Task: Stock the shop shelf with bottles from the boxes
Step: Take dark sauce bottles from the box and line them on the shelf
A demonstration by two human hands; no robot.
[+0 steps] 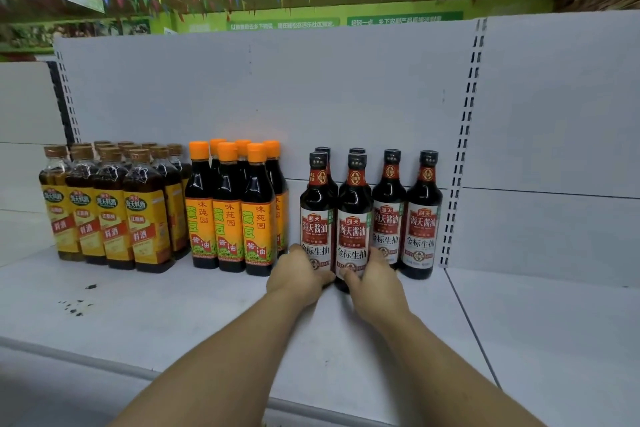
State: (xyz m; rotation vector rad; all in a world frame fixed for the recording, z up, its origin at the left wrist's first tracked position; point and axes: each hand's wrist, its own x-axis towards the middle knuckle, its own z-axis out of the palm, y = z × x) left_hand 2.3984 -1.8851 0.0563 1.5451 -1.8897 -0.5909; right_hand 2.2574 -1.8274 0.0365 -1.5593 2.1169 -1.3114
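Observation:
Several dark soy sauce bottles with white and red labels stand on the white shelf [207, 315]. My left hand [298, 274] grips the base of the front left bottle [314, 215]. My right hand [375, 279] grips the base of the front bottle beside it [353, 218]. Both bottles stand upright on the shelf, close together. Behind them stand two more of the same kind. To the right stand two others [388, 204] [423, 215], nearer the back panel.
Orange-capped soy sauce bottles [227, 208] stand left of my hands. Further left are yellow-labelled cooking wine bottles [110, 208]. A slotted upright [464, 135] divides the back panel at the right. Dark specks [74, 305] mark the shelf at the front left.

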